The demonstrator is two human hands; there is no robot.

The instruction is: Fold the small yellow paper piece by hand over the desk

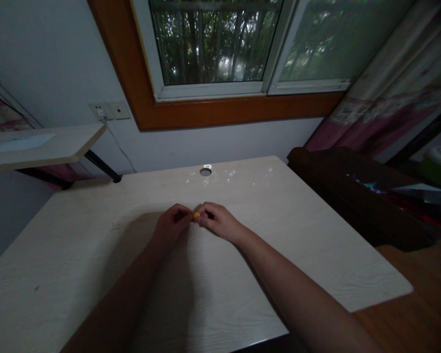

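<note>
Between my two hands, just above or on the pale wooden table (264, 284), is a small yellow piece (196, 215) with some orange-red at its left side. It is too small and too covered by fingers for me to tell its kind. My left hand (172, 223) pinches the orange-red side with thumb and forefinger. From the right, my right hand (217, 219) pinches the yellow side with its fingertips. The fingertips of both hands nearly meet at the piece.
Behind the hands the table has a round cable hole (206, 172). A raised shelf (44, 147) on black legs stands at the back left. A wall socket (109, 111) holds a plug and white cable. To the right is a dark wooden piece of furniture (330, 196) with things on it.
</note>
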